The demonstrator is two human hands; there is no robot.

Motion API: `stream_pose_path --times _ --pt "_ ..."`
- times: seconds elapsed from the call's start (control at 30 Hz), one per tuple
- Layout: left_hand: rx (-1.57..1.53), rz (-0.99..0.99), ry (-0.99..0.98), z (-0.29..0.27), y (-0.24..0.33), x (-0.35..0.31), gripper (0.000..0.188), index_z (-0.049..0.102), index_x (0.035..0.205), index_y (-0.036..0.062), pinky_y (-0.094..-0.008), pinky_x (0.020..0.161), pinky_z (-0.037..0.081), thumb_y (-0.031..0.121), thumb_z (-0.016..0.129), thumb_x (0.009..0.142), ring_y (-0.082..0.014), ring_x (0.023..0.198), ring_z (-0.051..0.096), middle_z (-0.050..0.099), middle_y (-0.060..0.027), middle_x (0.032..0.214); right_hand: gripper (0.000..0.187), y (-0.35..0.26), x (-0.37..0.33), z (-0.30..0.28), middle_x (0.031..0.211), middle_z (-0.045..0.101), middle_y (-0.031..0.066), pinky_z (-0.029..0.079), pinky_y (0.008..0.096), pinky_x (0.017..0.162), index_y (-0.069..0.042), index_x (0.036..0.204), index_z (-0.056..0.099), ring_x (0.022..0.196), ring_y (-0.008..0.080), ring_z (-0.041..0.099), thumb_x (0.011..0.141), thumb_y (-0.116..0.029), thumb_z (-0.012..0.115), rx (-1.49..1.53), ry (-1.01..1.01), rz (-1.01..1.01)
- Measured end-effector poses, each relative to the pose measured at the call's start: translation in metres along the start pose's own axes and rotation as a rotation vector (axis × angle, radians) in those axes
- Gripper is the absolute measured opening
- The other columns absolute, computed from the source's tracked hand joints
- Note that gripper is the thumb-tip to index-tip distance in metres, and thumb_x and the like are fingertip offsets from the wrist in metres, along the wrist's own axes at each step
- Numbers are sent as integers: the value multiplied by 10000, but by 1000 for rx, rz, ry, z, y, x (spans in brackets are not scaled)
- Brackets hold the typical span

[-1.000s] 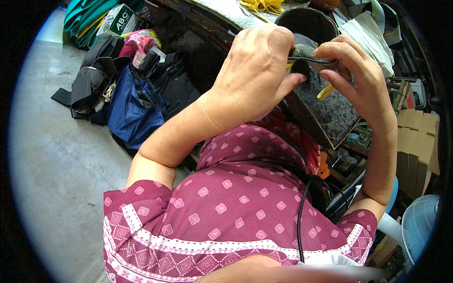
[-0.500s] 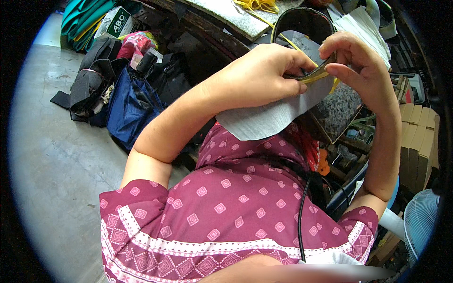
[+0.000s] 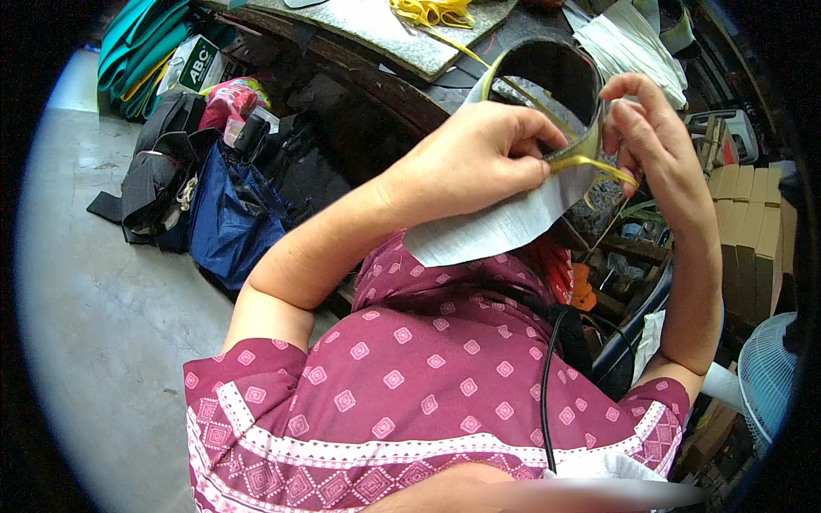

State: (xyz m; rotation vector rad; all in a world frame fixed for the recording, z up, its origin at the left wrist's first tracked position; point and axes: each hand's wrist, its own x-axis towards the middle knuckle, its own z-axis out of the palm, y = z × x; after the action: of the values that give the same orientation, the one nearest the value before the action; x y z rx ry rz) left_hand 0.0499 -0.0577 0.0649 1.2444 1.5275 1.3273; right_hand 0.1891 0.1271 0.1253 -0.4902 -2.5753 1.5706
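Observation:
A pale grey sheet-like piece [image 3: 487, 238] with a dark inner side is curled into an open loop in front of my chest. A narrow yellow strip [image 3: 586, 162] runs along part of its edge. Thumb and fingers of my left hand [image 3: 475, 158] pinch that edge and the strip. My right hand [image 3: 654, 137] is on the right of the loop, fingers bent, with the strip's loose end at its fingertips. The strip's other stretch crosses the loop's opening toward a tangled yellow bundle [image 3: 432, 12] on the bench. My left fingers partly hide the edge.
A worn board [image 3: 410, 51] lies on the bench ahead. White sheets [image 3: 633, 51] are stacked at the far right. Dark bags and a blue bag [image 3: 235, 218] rest on the floor at left. Brown cartons [image 3: 748, 231] and a fan [image 3: 770, 385] stand at right.
My right hand has left the piece's edge and moved slightly right and down, drawing the yellow strip's end outward. The loop has tilted so more of its opening shows. My left hand keeps its pinch.

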Motion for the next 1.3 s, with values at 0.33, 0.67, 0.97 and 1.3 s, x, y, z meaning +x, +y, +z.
stream_pose_path --times 0.33,0.67,0.97,1.3 --pt "-42 60 36 9 2 12 347 601 1208 -83 -215 690 493 55 611 890 -46 775 583 655 -18 894 332 -7 -13 10 814 625 23 470 208 682 -46 1230 524 771 61 602 920 -54 643 -284 74 -173" --pt "-221 -33 -83 -1 -10 18 355 596 1230 -61 -209 758 493 72 642 904 -57 835 604 663 -29 928 331 0 -7 -1 954 692 65 561 283 717 -75 1189 629 851 156 689 872 14 662 -470 66 -627" --pt "-361 -73 -80 -6 -2 8 378 584 1244 -54 -177 702 483 81 665 901 -31 776 595 652 -5 888 383 21 16 -12 954 670 25 463 211 639 -91 1213 585 826 77 643 857 -43 716 -378 149 -575" --pt "-407 -55 -90 -8 -4 4 391 557 1271 -46 -176 712 474 64 646 906 -34 807 594 652 -9 916 401 15 19 -1 1016 691 51 478 220 589 -84 1193 578 818 110 682 830 -23 736 -437 216 -720"
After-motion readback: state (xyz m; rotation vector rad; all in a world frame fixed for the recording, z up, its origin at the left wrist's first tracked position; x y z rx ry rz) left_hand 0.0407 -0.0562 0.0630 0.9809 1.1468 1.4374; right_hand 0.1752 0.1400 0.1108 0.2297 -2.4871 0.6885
